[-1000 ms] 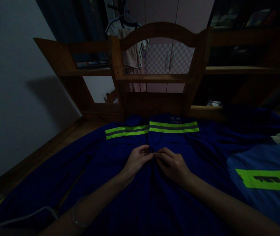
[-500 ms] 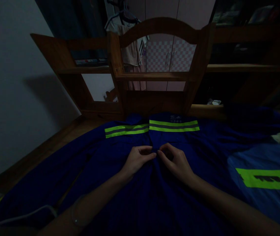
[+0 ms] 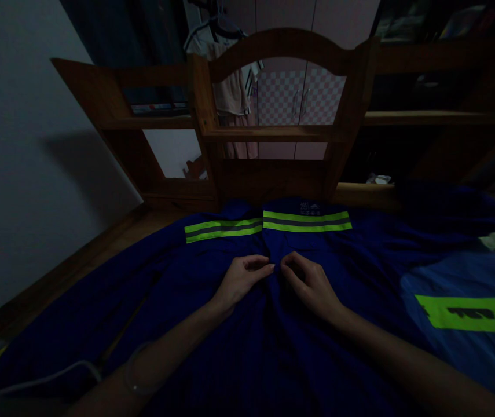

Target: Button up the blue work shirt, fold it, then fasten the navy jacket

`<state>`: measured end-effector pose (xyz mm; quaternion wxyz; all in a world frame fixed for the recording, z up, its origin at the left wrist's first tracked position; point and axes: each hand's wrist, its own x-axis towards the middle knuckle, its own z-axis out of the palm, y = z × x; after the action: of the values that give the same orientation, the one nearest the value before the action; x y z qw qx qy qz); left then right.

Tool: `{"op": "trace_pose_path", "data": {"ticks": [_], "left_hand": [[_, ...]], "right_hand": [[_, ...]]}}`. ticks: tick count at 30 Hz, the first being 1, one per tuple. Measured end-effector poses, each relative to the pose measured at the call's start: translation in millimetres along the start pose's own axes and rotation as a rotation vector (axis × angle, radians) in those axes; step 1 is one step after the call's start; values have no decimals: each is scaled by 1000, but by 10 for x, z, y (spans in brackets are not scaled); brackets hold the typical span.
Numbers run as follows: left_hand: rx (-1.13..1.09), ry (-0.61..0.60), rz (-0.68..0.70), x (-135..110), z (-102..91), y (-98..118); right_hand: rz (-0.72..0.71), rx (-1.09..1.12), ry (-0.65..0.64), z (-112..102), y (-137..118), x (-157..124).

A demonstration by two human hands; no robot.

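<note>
A dark blue work jacket lies spread out front side up, with a yellow-green reflective band across its chest. My left hand is at the front placket just below the band, thumb and forefinger pinching the cloth near the middle. Facing it across a small gap, my right hand pinches the placket's other side, its fingers curled in. Whatever fastener lies between the fingertips is too dark and small to make out.
A wooden headboard with shelves stands behind the jacket. Lighter blue cloth with a yellow-green strip lies at right. A white cable runs at lower left. Clothes on a hanger hang beyond the headboard, before a pink cupboard.
My fingertips have drawn slightly apart at the placket, the right hand shifting a little to the right. The jacket lies as before.
</note>
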<state>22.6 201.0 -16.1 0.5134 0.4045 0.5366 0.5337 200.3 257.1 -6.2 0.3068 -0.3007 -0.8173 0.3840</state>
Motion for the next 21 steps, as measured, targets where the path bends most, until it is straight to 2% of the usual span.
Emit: {"op": "trace_pose_path", "data": {"ticks": [8,15,21], "left_hand": [[8,12,-18,24,-7,-20],[-85,-67,-74,-2,-9,-2],[-104,-79,-87,-9,-17,18]], "right_hand": [[-5,-20,-8,10,18,6],[-4,-1,-8,18,18,12],[-16,3,7,19,-9,4]]}}
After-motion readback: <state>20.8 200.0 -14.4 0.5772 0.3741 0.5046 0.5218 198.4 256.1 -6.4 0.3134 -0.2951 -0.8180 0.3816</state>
